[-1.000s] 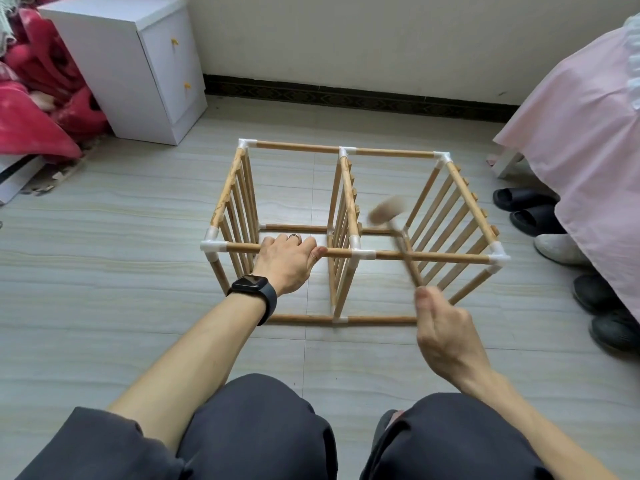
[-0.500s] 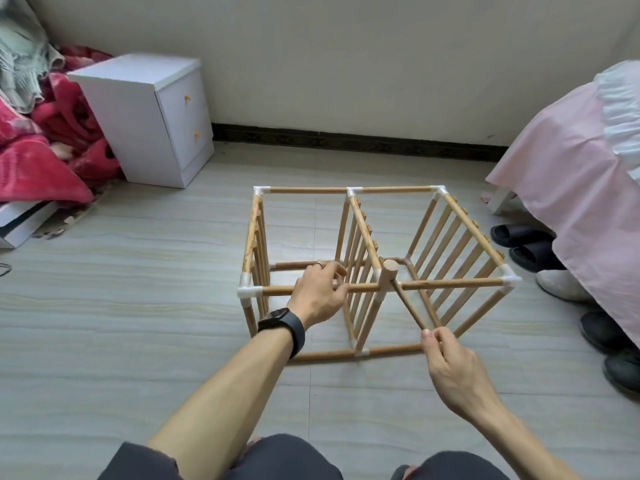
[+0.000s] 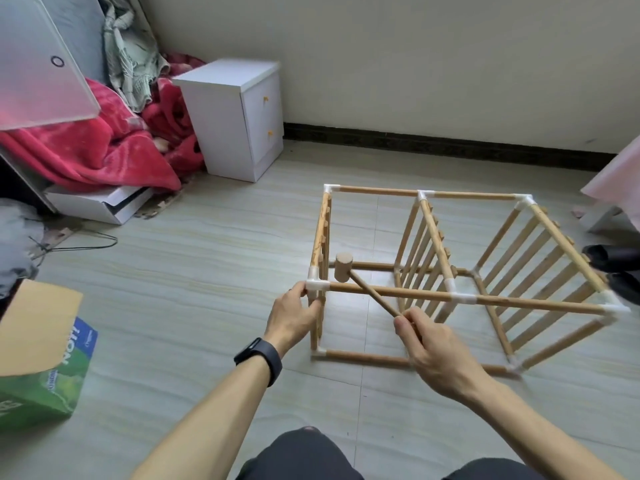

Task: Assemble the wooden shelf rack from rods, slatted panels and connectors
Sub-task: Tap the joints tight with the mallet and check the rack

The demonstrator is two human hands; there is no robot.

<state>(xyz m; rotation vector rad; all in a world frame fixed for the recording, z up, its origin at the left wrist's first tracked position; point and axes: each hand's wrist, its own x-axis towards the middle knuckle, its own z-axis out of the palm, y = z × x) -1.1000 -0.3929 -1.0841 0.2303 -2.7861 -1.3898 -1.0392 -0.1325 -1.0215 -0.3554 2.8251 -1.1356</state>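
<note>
The wooden shelf rack (image 3: 464, 299) lies on its side on the tiled floor, three slatted panels joined by rods and white connectors. My left hand (image 3: 294, 315) grips the near left corner, by a white connector (image 3: 318, 285). My right hand (image 3: 436, 351) grips the thin handle of a small wooden mallet (image 3: 343, 267). The mallet's round head hangs just above and behind that corner connector.
A white bedside cabinet (image 3: 239, 116) stands by the wall, with red blankets (image 3: 104, 147) heaped to its left. A green cardboard box (image 3: 38, 362) sits at the near left. Dark slippers (image 3: 613, 261) and pink bedding (image 3: 620, 178) are at the right edge.
My left hand slid left along the front rod to the corner connector. The mallet head moved from the middle connector to the left corner. The view turned left.
</note>
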